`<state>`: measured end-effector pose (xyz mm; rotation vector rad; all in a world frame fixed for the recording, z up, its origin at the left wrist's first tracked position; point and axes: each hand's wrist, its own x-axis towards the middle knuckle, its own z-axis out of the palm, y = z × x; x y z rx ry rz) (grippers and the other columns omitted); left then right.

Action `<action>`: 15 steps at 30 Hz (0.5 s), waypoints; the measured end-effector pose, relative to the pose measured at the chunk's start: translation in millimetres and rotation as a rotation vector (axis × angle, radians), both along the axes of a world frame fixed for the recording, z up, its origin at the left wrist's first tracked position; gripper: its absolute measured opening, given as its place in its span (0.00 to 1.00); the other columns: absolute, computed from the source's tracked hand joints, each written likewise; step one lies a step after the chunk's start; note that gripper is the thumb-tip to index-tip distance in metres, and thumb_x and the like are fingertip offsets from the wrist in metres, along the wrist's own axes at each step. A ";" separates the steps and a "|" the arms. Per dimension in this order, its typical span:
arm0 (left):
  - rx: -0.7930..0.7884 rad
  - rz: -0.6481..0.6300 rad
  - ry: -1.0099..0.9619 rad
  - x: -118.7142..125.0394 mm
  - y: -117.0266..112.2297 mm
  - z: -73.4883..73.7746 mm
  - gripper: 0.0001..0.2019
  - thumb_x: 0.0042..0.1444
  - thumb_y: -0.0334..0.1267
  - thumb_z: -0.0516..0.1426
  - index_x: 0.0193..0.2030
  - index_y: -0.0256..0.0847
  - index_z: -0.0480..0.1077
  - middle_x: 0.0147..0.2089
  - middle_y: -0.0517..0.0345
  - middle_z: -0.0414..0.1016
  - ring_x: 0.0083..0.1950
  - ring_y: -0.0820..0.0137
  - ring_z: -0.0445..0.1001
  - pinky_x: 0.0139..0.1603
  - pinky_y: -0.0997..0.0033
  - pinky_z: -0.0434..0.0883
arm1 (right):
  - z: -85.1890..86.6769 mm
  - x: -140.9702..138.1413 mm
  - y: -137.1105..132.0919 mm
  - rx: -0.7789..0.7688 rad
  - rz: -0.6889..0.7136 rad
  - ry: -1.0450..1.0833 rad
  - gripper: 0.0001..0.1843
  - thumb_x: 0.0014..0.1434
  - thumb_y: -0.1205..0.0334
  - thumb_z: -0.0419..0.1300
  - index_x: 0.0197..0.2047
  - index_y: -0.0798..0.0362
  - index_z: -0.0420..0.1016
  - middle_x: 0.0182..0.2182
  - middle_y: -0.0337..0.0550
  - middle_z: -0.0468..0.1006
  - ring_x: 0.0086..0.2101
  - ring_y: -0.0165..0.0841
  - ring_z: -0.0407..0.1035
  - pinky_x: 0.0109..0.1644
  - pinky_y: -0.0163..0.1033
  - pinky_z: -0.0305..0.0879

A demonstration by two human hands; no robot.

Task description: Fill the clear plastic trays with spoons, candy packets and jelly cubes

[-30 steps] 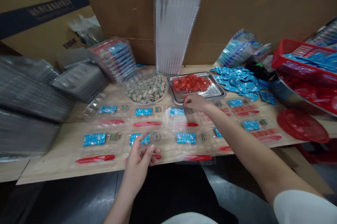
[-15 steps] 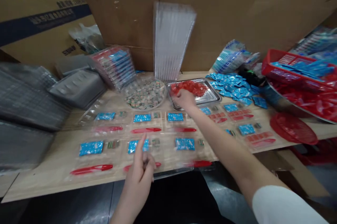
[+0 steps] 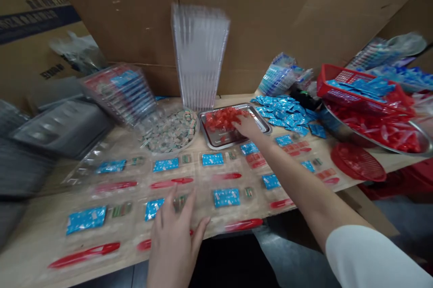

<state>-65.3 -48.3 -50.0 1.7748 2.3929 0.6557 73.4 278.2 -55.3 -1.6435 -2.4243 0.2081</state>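
My right hand (image 3: 246,124) reaches over a shallow metal tray (image 3: 216,146), its fingers apart on a pile of small shiny red pieces (image 3: 216,118). Whether any piece is between the fingertips is hard to see. In the foreground my left hand (image 3: 174,229) has its fingers spread over the clear plastic trays laid in rows, partly covering one blue packet (image 3: 154,209) and a red piece. These clear trays hold a blue patterned packet (image 3: 226,197), a small greenish striped piece (image 3: 248,192) and a long red plastic piece (image 3: 244,224); some at the right also hold flat red pieces (image 3: 295,148).
A round clear dish (image 3: 169,130) of small wrapped pieces stands left of the metal tray. Behind rises a tall stack of clear trays (image 3: 200,53). Blue packets (image 3: 287,112) lie heaped to the right, near a red basket (image 3: 355,98), a metal bowl (image 3: 424,137) and a red sieve (image 3: 356,161).
The view has turned to the right and down. My left hand has spread from a pointing pose. My right hand has moved rightward across the red pile, its fingers now apart.
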 end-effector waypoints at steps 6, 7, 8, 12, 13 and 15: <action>-0.057 -0.314 -0.014 -16.3 101.9 13.8 0.15 0.61 0.35 0.47 0.53 0.39 0.67 0.53 0.49 0.71 0.55 0.64 0.68 0.57 0.62 0.65 | -9.2 -2.4 -13.0 0.037 0.161 0.073 0.18 0.63 0.53 0.49 0.50 0.52 0.71 0.44 0.49 0.74 0.47 0.36 0.66 0.53 0.38 0.57; -0.108 -0.342 0.034 -17.8 125.6 13.8 0.16 0.61 0.35 0.47 0.53 0.39 0.66 0.54 0.49 0.71 0.54 0.64 0.69 0.56 0.63 0.65 | -7.6 -0.2 -3.6 0.062 0.113 0.078 0.18 0.63 0.54 0.48 0.50 0.52 0.71 0.45 0.49 0.73 0.48 0.36 0.65 0.54 0.39 0.56; -0.165 -0.345 0.103 -18.6 147.9 12.6 0.16 0.62 0.35 0.46 0.53 0.38 0.66 0.53 0.48 0.71 0.54 0.64 0.69 0.54 0.64 0.66 | -5.9 3.2 9.1 0.078 0.046 0.070 0.19 0.64 0.55 0.47 0.49 0.53 0.72 0.46 0.50 0.73 0.49 0.37 0.64 0.55 0.40 0.55; -0.245 -0.369 0.192 -19.0 204.9 1.4 0.13 0.57 0.27 0.47 0.42 0.33 0.71 0.45 0.42 0.74 0.48 0.63 0.73 0.49 0.65 0.68 | -6.8 17.1 64.7 0.025 -0.154 0.017 0.22 0.61 0.52 0.50 0.49 0.59 0.72 0.47 0.58 0.72 0.51 0.45 0.62 0.54 0.47 0.55; -0.258 -0.377 0.208 -19.2 210.3 -1.3 0.13 0.56 0.25 0.47 0.41 0.32 0.72 0.45 0.41 0.74 0.47 0.63 0.74 0.49 0.66 0.69 | -9.6 18.1 73.6 0.004 -0.165 0.015 0.23 0.60 0.50 0.52 0.47 0.61 0.73 0.46 0.60 0.72 0.50 0.46 0.63 0.53 0.48 0.56; -0.280 -0.385 0.234 -19.5 213.6 -4.9 0.14 0.54 0.23 0.47 0.40 0.32 0.72 0.46 0.40 0.73 0.46 0.63 0.75 0.48 0.67 0.69 | -17.5 15.4 81.7 -0.028 -0.178 0.013 0.24 0.58 0.49 0.53 0.46 0.63 0.73 0.45 0.62 0.72 0.50 0.48 0.64 0.52 0.48 0.58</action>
